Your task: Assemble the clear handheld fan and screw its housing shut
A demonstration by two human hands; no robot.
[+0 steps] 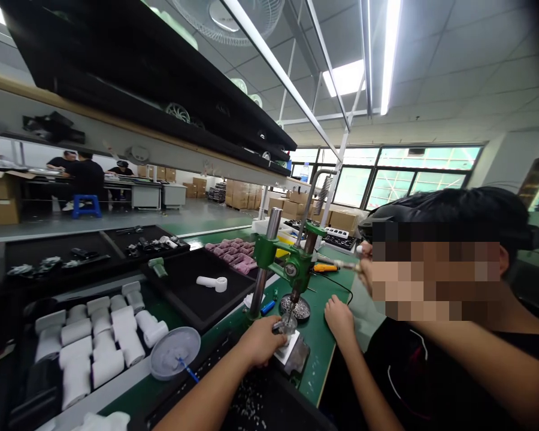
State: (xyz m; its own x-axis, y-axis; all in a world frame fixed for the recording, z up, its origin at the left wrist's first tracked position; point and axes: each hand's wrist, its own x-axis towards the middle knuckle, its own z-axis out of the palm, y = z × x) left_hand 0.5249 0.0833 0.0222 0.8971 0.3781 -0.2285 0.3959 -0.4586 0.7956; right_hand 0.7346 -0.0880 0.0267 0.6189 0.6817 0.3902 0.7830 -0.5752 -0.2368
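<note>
My left hand (264, 342) reaches in from the bottom and grips a small clear round part (288, 325) at the base of the green hand press (291, 269). The press's spindle (293, 300) comes down onto or just over that part; I cannot tell if they touch. Beneath it lies a white pad on a metal block (296, 356). My right arm stretches in from the right, and my right hand (365, 267), partly covered by blurring, is closed around the press's lever (336, 262). A dish of small metal pieces (302, 308) stands behind the spindle.
A person (431, 371) sits close at right, one hand (339, 316) on the table edge. White tubular parts (101, 338), a grey dish (161, 359) with a blue stick and a black tray (186, 299) holding a white part lie left. Pink wrapped pieces (233, 254) lie behind; a shelf (139, 143) hangs above.
</note>
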